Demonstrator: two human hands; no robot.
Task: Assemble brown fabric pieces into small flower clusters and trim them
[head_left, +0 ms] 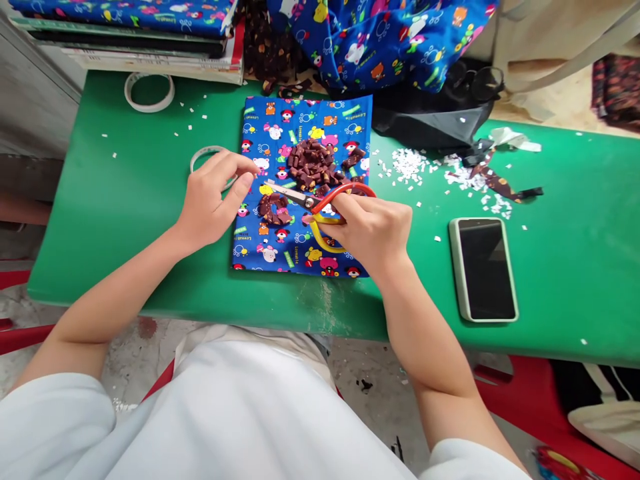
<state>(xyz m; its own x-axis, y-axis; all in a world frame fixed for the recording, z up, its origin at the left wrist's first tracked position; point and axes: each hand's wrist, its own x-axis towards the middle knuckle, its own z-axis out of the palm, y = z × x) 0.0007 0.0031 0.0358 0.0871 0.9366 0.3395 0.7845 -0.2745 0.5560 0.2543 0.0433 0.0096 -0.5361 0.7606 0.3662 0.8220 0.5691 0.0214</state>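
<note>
A blue cartoon-print cloth [300,253] lies flat on the green table [125,220]. A pile of small dark brown fabric pieces [313,163] sits on its upper middle, with a smaller clump [273,208] lower left. My right hand [373,230] is closed round the red and yellow handles of a pair of scissors [300,197], whose blades point left over the cloth. My left hand [213,197] hovers at the cloth's left edge with fingers curled and pinched together; what they hold, if anything, is too small to see.
A phone [484,268] lies face up at the right. White paper scraps [410,163] and a brown strip [497,181] lie beyond it. Two tape rings [149,93] sit at the left. Stacked books [150,47], more printed fabric [380,40] and a black bag [430,120] line the back.
</note>
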